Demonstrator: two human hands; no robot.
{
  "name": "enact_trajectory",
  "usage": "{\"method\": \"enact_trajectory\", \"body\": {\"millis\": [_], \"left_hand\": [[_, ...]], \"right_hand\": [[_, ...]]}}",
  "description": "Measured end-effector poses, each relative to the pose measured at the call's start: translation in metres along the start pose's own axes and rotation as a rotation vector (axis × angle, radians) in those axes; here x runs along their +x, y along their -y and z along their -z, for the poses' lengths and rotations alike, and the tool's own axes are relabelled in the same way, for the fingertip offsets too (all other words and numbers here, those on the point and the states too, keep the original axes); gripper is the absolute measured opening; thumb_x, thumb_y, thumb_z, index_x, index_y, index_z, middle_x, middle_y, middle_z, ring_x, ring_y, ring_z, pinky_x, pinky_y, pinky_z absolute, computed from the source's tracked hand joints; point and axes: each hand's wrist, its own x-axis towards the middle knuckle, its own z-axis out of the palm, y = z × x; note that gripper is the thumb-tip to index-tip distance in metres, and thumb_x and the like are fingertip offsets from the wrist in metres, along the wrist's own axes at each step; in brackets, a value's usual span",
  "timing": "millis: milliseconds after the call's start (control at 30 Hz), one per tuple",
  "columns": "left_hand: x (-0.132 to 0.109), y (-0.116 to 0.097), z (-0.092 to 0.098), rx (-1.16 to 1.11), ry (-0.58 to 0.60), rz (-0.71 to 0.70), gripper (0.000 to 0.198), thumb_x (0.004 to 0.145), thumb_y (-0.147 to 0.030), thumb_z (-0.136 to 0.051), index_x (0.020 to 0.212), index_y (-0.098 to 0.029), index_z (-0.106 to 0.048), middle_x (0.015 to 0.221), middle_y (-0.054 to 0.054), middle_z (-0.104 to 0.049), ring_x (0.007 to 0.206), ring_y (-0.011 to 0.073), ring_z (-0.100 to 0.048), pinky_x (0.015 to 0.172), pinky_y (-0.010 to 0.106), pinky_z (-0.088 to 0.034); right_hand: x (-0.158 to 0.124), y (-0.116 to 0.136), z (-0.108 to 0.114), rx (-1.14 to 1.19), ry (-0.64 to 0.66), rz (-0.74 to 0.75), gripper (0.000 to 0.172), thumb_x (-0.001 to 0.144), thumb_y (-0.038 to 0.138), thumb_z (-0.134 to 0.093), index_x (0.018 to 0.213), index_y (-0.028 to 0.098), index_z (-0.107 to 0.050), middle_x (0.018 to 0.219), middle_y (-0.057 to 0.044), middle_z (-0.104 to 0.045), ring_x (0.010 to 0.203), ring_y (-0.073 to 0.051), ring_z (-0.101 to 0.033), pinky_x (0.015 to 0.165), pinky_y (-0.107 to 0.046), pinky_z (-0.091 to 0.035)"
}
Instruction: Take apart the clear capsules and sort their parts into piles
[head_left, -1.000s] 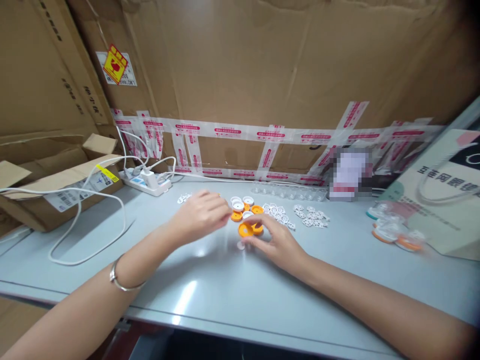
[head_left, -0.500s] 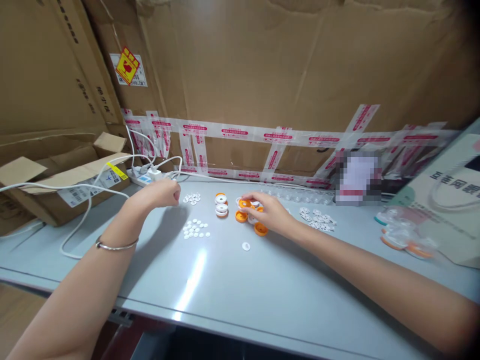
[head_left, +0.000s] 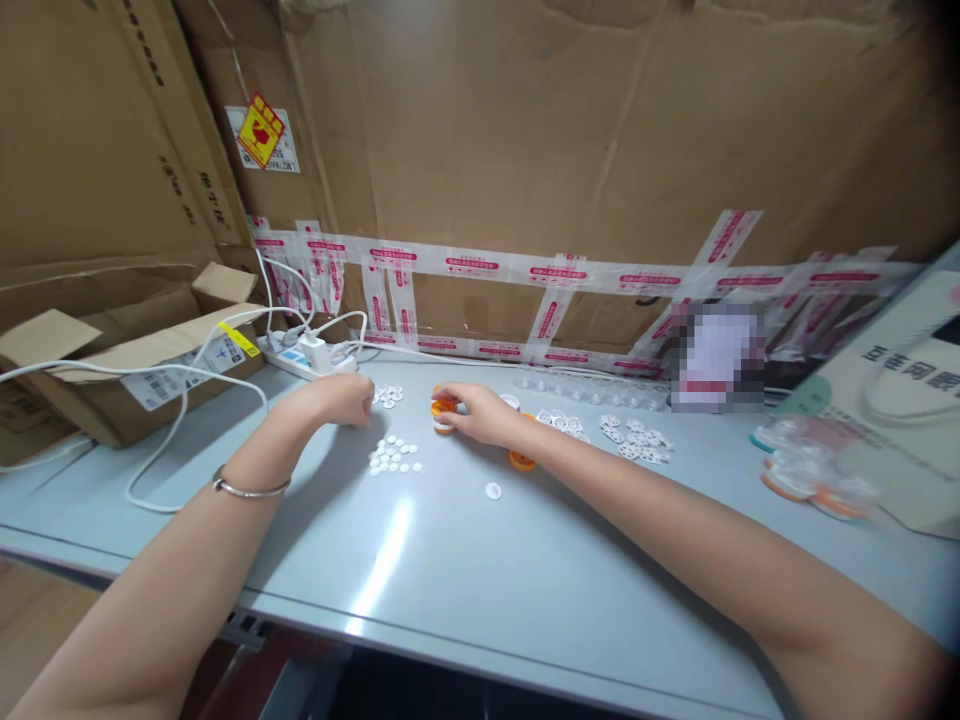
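My right hand (head_left: 484, 413) has its thumb and fingers closed on an orange round cap (head_left: 444, 408), right over the two white-and-orange round pieces (head_left: 442, 428) on the table. My left hand (head_left: 346, 400) is curled closed beside a small pile of white discs (head_left: 388, 396); its fingertips are hidden, so what it holds does not show. Nearer to me lies a group of small white round discs (head_left: 392, 457). Another orange cap (head_left: 523, 461) is partly covered by my right forearm. A single white disc (head_left: 493, 491) lies apart, in front of the right wrist.
Flat white pieces with holes (head_left: 637, 440) lie right of my forearm. Behind them runs a clear plastic tray (head_left: 592, 390). Clear-topped round items (head_left: 814, 475) stand far right. A power strip (head_left: 300, 355) with white cables and an open carton (head_left: 150, 360) are at left.
My right hand has moved left with the orange cap, from the orange pieces to the white-and-orange pair. My left hand has shifted slightly right and down, still closed.
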Motion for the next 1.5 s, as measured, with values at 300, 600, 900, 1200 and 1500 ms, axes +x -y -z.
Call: {"method": "enact_trajectory", "body": {"millis": [300,600,900,1200,1500], "left_hand": [[-0.026,-0.038,0.011,0.017,-0.325,-0.090,0.021,0.076,-0.028,-0.046,0.065,-0.016,-0.059,0.065,0.007,-0.061,0.057,0.0169,-0.053,0.049,0.025,-0.029],[-0.051,-0.121,-0.009,-0.099,-0.507,-0.636,0.023,0.087,-0.028,-0.042,0.103,-0.018,-0.054,0.100,0.007,-0.059,0.089,0.0195,-0.057,0.074,0.031,-0.044],[-0.037,-0.125,-0.026,-0.124,-0.427,-0.716,0.022,0.088,-0.022,-0.039,0.104,-0.018,-0.054,0.098,0.007,-0.056,0.086,0.0172,-0.057,0.072,0.028,-0.045],[-0.039,-0.130,-0.023,-0.152,-0.412,-0.804,0.024,0.089,-0.019,-0.036,0.090,-0.018,-0.060,0.082,0.005,-0.058,0.076,0.0138,-0.056,0.067,0.024,-0.041],[-0.029,-0.114,-0.013,-0.188,-0.471,-0.676,0.017,0.084,-0.018,-0.044,0.081,-0.018,-0.061,0.081,0.003,-0.061,0.074,0.0137,-0.056,0.066,0.023,-0.040]], "right_hand": [[-0.055,0.028,0.062,-0.094,-0.151,-0.008,0.025,0.082,0.034,-0.050,0.101,0.022,-0.058,0.108,-0.004,-0.062,0.100,-0.018,-0.056,0.084,-0.031,-0.043],[-0.234,-0.062,0.168,-0.686,-0.494,-0.618,0.024,0.080,0.041,-0.047,0.090,0.023,-0.058,0.095,-0.010,-0.061,0.082,-0.022,-0.057,0.069,-0.035,-0.044],[-0.284,-0.094,0.176,-0.854,-0.490,-0.532,0.025,0.081,0.047,-0.040,0.084,0.025,-0.051,0.096,-0.014,-0.056,0.095,-0.030,-0.052,0.080,-0.041,-0.039],[-0.262,-0.056,0.147,-0.417,-0.310,-0.608,0.026,0.075,0.049,-0.053,0.090,0.028,-0.059,0.084,-0.007,-0.059,0.062,-0.017,-0.053,0.059,-0.032,-0.043],[-0.176,0.025,0.076,-0.009,-0.042,-0.284,0.022,0.077,0.039,-0.056,0.092,0.023,-0.058,0.083,-0.003,-0.058,0.067,-0.014,-0.053,0.062,-0.027,-0.044]]}}
